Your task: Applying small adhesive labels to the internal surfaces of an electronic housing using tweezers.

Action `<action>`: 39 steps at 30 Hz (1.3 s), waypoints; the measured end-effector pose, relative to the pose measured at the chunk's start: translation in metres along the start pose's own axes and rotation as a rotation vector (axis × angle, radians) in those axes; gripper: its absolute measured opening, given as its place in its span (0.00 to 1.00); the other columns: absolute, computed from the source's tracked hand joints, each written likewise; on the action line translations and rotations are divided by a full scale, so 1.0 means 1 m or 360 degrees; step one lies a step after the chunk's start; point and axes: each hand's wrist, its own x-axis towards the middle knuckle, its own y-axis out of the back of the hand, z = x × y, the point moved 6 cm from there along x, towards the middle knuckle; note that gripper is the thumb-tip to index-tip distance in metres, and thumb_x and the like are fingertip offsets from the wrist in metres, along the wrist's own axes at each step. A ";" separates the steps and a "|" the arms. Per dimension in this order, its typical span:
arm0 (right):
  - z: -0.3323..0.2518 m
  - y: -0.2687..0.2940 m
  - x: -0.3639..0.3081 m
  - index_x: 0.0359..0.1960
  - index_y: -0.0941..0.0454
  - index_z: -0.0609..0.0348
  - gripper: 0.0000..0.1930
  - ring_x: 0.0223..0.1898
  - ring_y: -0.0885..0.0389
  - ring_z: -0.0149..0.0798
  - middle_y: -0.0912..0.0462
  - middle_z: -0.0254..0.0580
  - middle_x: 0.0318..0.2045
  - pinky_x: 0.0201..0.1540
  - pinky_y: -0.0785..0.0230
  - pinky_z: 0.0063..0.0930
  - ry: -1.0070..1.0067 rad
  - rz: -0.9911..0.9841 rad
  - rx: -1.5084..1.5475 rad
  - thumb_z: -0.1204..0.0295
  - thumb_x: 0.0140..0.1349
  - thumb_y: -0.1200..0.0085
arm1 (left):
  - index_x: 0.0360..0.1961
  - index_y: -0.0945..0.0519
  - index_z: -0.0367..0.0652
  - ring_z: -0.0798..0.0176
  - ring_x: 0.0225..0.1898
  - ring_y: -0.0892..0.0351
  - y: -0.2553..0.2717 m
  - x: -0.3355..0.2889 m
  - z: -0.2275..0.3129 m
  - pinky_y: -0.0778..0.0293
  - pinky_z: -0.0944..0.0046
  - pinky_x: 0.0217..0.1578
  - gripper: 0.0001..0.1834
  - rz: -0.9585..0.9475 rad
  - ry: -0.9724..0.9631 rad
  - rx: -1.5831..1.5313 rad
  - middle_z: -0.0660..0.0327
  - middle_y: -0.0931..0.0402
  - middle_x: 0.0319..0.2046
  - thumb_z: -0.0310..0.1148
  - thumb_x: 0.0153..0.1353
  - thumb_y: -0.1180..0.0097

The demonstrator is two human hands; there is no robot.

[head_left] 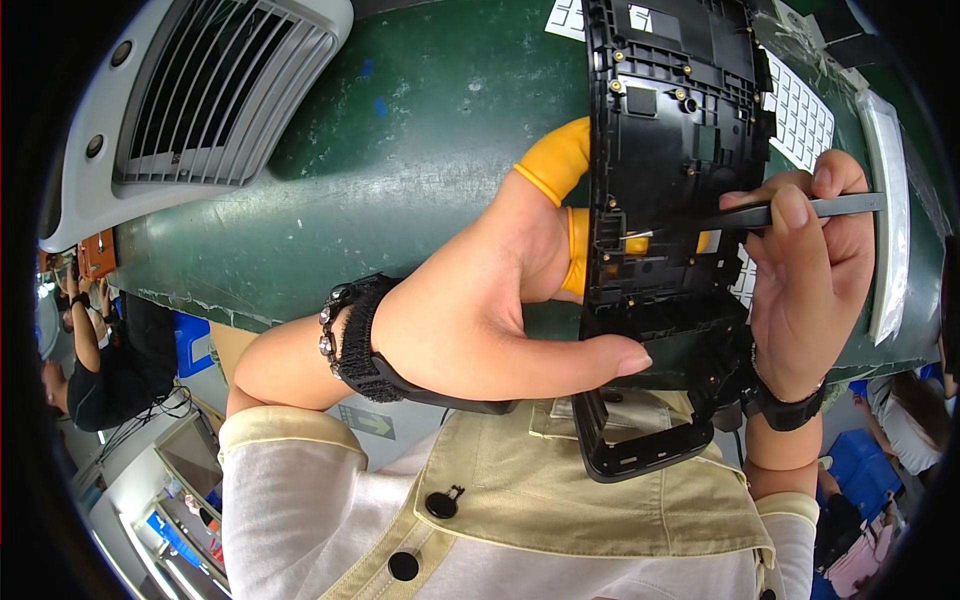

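Observation:
My left hand (490, 290) is wrapped round the edge of a black plastic housing (655, 150), its thumb across the lower part. Yellow finger cots cover at least two of its fingers, which reach behind the housing. The housing is tilted up, its inner side toward me, with brass-coloured inserts, ribs and an open rectangular frame at the near end. In my right hand (810, 270) a pair of dark tweezers (845, 206) is pinched between thumb and fingers. The tips point left, over the inside of the housing; whether they grip anything is too small to tell.
A light grey blower with a slatted grille (230, 90) stands at the left on the green table mat (400, 130). White sheets of rectangular labels (800, 110) lie behind the housing. A long clear plastic package (885, 220) is at the right. Other people sit beyond both sides.

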 end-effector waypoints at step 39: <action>0.000 0.030 0.014 0.34 0.33 0.59 0.09 0.18 0.35 0.23 0.26 0.45 0.36 0.25 0.39 0.17 -0.0078 0.0000 0.0840 0.68 0.57 0.58 | 0.52 0.47 0.37 0.61 0.43 0.31 0.018 0.003 -0.004 0.35 0.65 0.43 0.20 0.0544 0.0331 -0.0118 0.50 0.33 0.42 0.30 0.58 0.67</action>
